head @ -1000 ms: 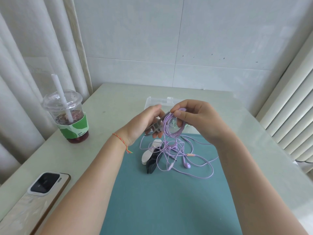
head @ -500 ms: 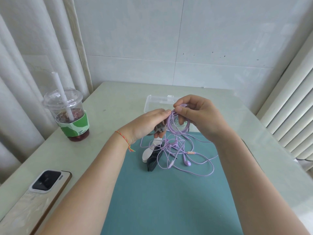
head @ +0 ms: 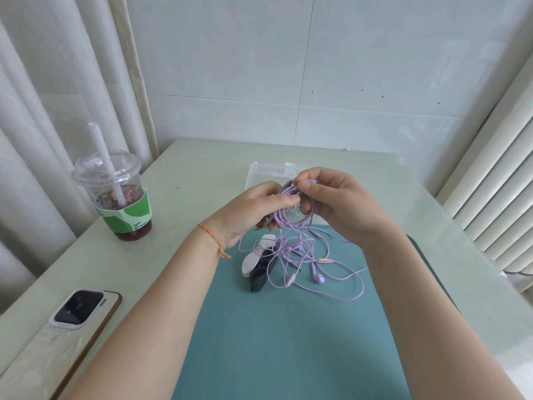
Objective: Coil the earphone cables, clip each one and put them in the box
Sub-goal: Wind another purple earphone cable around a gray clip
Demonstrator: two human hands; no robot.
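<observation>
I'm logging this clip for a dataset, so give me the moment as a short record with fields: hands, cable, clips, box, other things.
left hand: grips a grey clip at the coil
right hand: pinches the purple cable coil
loose cable: tangled on the teal mat, earbud lying on it
spare clips: white clip and black clip on the mat
box: clear, behind the hands
other: iced drink, phone

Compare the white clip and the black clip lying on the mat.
The white clip is pale and lies nearer the left hand; the black clip is dark and sits closer to the camera, overlapping the white one's edge. Purple cable crosses the black clip more. Both lie unused on the teal mat.
</observation>
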